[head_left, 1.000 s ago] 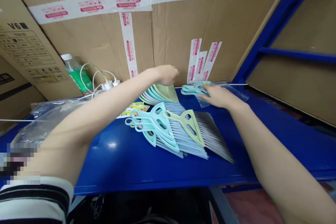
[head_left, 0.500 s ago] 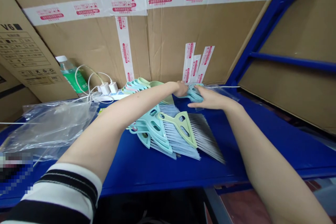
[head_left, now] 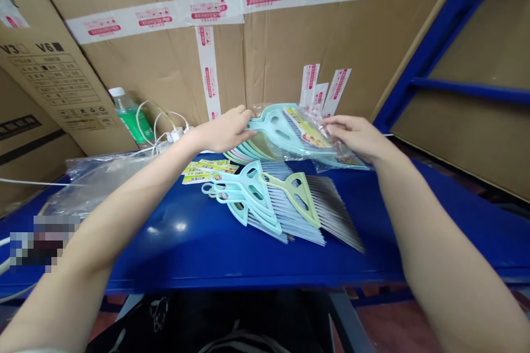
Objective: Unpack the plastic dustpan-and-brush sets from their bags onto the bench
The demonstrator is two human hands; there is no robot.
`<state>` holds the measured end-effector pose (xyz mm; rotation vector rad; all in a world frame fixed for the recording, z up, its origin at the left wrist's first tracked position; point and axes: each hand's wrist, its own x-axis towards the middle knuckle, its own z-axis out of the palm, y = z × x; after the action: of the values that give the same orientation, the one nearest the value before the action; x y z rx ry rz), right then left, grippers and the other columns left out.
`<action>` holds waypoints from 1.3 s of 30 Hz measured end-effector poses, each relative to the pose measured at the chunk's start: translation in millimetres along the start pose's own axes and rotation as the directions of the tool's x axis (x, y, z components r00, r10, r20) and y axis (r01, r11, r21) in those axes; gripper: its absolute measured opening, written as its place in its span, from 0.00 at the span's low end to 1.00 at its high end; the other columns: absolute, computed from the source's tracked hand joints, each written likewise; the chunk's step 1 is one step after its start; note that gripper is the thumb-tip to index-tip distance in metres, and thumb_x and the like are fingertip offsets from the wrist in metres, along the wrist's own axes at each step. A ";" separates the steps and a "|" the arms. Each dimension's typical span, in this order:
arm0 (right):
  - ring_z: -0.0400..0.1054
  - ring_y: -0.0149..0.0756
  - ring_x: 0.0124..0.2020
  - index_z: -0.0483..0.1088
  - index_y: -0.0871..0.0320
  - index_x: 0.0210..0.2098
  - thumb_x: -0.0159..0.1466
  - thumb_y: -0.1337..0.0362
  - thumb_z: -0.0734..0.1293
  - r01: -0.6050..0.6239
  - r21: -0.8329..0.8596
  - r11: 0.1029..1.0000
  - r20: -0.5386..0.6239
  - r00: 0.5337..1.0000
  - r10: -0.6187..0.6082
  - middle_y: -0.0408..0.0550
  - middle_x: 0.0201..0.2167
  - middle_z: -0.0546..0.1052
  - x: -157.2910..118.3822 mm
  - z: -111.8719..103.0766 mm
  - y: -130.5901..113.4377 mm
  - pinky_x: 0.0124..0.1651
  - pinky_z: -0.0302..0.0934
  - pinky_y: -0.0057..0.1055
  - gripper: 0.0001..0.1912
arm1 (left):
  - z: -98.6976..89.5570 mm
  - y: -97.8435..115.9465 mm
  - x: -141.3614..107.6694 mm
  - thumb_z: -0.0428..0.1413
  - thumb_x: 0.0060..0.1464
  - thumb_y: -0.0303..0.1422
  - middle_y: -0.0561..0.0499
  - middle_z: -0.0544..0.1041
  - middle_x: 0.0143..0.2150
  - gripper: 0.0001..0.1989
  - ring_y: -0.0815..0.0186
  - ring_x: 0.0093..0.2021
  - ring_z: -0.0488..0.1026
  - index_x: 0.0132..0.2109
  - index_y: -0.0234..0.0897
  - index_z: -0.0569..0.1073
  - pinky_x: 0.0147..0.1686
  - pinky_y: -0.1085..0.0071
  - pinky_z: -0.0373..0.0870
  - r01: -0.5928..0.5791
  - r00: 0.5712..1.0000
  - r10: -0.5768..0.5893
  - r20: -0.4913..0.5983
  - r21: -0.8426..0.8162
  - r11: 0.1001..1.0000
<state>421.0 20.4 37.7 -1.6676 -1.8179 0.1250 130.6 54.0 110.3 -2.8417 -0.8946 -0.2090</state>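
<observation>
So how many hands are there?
2: the left hand grips the packet by its handle end, and the right hand is at the other end. No other hands show.

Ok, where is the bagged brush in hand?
The bagged brush is slightly right of centre in the head view, between the left hand and right hand, beyond the loose brushes.

On your table [head_left: 165, 253]: brushes [head_left: 285, 207] ctr, labels [head_left: 196, 178] to their L, dustpans [head_left: 248, 149] behind; bottle [head_left: 136, 124] back L; bagged dustpan [head_left: 267, 127] btwn your L hand [head_left: 227, 130] & R hand [head_left: 358, 135].
</observation>
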 end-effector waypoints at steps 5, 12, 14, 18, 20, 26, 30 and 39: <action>0.72 0.37 0.31 0.72 0.57 0.49 0.62 0.67 0.61 -0.114 0.363 0.925 0.221 0.975 0.033 0.46 0.29 0.76 -7.6 14.1 -35.8 0.33 0.69 0.32 0.17 | 5.8 4.9 -52.4 0.42 0.64 0.38 0.40 0.69 0.46 0.16 0.57 0.46 0.68 0.48 0.32 0.66 0.49 0.59 0.66 0.054 0.996 -0.055 -0.070 -0.016 0.998; 0.69 0.33 0.26 0.66 0.56 0.45 0.62 0.61 0.63 -0.135 0.447 0.884 0.321 0.947 -0.017 0.44 0.31 0.73 -25.0 27.2 -71.3 0.30 0.67 0.31 0.12 | 5.9 5.5 -103.8 0.42 0.64 0.40 0.42 0.69 0.46 0.18 0.57 0.46 0.68 0.52 0.34 0.66 0.49 0.59 0.67 0.154 0.984 -0.159 -0.081 -0.064 0.986; 0.69 0.34 0.28 0.64 0.55 0.40 0.61 0.59 0.64 -0.109 0.446 0.888 0.352 0.934 -0.062 0.45 0.32 0.72 -28.3 31.4 -77.9 0.30 0.67 0.31 0.10 | 6.0 5.7 -117.9 0.41 0.64 0.40 0.42 0.70 0.46 0.17 0.57 0.46 0.68 0.53 0.36 0.65 0.48 0.59 0.67 0.184 0.977 -0.192 -0.096 -0.085 0.979; 0.69 0.35 0.30 0.60 0.54 0.37 0.60 0.57 0.66 -0.129 0.456 0.881 0.411 0.908 -0.080 0.46 0.34 0.72 -33.1 39.0 -93.8 0.30 0.66 0.31 0.12 | 8.1 7.1 -141.2 0.40 0.64 0.41 0.43 0.70 0.46 0.17 0.58 0.48 0.69 0.53 0.38 0.65 0.50 0.60 0.68 0.217 0.968 -0.230 -0.099 -0.127 0.968; 0.69 0.35 0.30 0.59 0.54 0.39 0.57 0.57 0.69 -0.164 0.447 0.880 0.450 0.891 -0.062 0.47 0.35 0.73 -35.0 41.9 -103.9 0.30 0.66 0.31 0.16 | 9.3 6.8 -150.5 0.39 0.65 0.41 0.43 0.70 0.47 0.17 0.58 0.49 0.69 0.53 0.38 0.64 0.50 0.61 0.68 0.223 0.965 -0.239 -0.110 -0.140 0.965; 0.72 0.36 0.30 0.64 0.58 0.48 0.54 0.61 0.70 -0.126 0.459 0.879 0.451 0.886 -0.109 0.45 0.31 0.74 -18.5 49.1 -122.3 0.30 0.65 0.30 0.23 | 9.8 -8.7 -178.5 0.41 0.64 0.42 0.44 0.71 0.47 0.18 0.58 0.49 0.69 0.54 0.38 0.65 0.49 0.61 0.69 0.271 0.936 -0.292 -0.195 -0.130 0.954; 0.72 0.40 0.34 0.73 0.58 0.41 0.57 0.63 0.67 0.141 0.264 0.954 0.203 0.959 -0.198 0.49 0.34 0.77 15.5 54.8 -121.6 0.35 0.65 0.33 0.13 | 4.6 -27.1 -198.0 0.42 0.63 0.43 0.45 0.71 0.42 0.20 0.58 0.43 0.71 0.53 0.35 0.67 0.44 0.60 0.71 0.416 0.857 -0.419 -0.301 -0.076 0.906; 0.71 0.37 0.29 0.75 0.59 0.46 0.58 0.72 0.64 0.369 0.007 0.929 0.476 0.816 -0.328 0.44 0.27 0.77 51.5 100.3 -176.5 0.37 0.64 0.31 0.17 | 1.2 -40.7 -213.9 0.41 0.62 0.43 0.41 0.70 0.43 0.24 0.52 0.47 0.70 0.55 0.31 0.68 0.46 0.53 0.68 0.717 0.595 -0.625 -0.506 -0.017 0.697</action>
<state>219.7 70.8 66.0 -1.4037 -2.5023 0.3185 -66.4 -31.8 75.2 -1.9657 -1.7039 -0.8233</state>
